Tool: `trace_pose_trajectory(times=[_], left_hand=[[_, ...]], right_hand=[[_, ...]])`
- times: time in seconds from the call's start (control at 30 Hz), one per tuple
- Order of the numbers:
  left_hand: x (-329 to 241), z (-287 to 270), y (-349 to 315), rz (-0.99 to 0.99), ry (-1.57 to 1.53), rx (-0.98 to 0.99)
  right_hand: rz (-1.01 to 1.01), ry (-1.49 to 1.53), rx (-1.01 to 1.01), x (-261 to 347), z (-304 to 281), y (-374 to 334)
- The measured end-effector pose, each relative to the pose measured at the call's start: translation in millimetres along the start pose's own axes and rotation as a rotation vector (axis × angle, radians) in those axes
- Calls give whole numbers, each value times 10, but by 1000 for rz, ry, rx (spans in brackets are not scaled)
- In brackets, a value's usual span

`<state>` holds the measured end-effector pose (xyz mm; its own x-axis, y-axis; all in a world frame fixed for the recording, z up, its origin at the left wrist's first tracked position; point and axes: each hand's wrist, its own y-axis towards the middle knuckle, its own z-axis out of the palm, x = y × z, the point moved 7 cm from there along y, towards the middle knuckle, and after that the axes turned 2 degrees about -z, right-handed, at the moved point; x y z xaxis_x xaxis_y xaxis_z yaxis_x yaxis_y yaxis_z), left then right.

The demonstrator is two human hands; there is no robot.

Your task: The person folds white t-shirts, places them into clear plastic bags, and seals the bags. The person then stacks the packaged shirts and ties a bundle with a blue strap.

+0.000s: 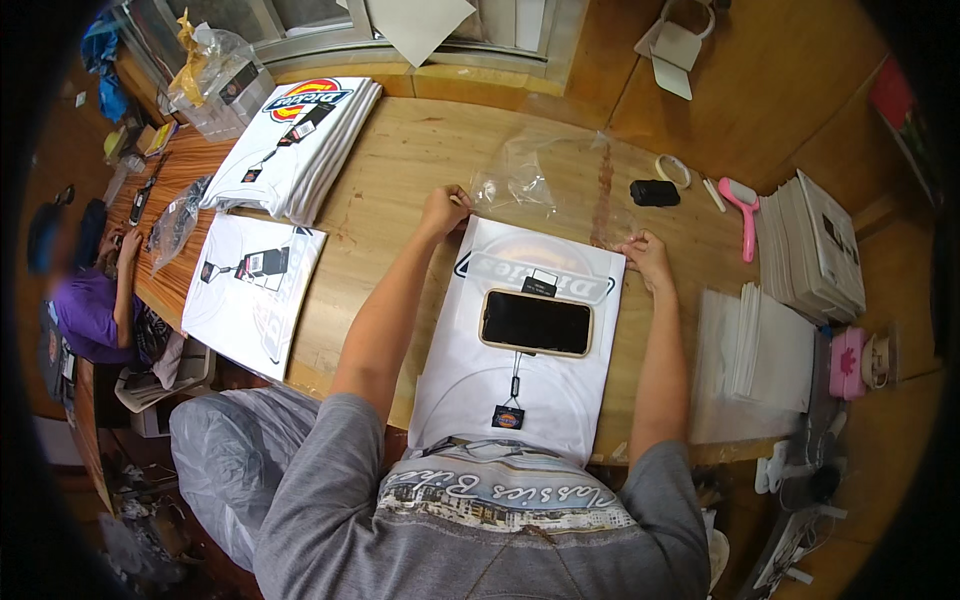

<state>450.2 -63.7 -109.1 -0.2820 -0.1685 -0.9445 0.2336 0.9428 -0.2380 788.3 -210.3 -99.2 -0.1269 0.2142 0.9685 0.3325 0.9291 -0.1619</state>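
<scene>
A folded white T-shirt [460, 345] with a printed emblem lies on the table in front of me. A dark phone [536, 323] in a light case rests on it, beside a black hang tag [508, 416] on a cord. Clear plastic bag film [520, 180] spreads from the shirt's far end over the wood, and the emblem looks hazy. My left hand [447, 210] pinches the film near the far left corner. At the far right corner, my right hand [648, 260] has its fingers closed on the film's edge. How far the bag covers the shirt is unclear.
Folded white T-shirts [290, 150] are stacked at the far left, with another shirt [250, 295] nearer. On the right lie a pink lint roller [743, 215], a tape roll [673, 171], a black object [655, 193] and board stacks [808, 250]. Another person [95, 310] sits left.
</scene>
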Motion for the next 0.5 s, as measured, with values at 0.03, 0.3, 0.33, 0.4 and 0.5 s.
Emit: trace_pose_trajectory(times=[0.03,0.3,0.33,0.4,0.5], left_hand=[[-13,5,-33,22,-15,28],[17,-6,-453,126,66,169],[2,-8,-583,177,114,209],[48,-44,-858,281,203,282],[276,-117,-1277,62,-100,331]], right_hand=[[20,15,16,-37,-13,-28],[-48,-75,156,-201,-15,-378],[-82,-117,230,-214,13,-499],[-36,-254,326,-241,69,-806],[-212,-970,58,460,311,-1472]])
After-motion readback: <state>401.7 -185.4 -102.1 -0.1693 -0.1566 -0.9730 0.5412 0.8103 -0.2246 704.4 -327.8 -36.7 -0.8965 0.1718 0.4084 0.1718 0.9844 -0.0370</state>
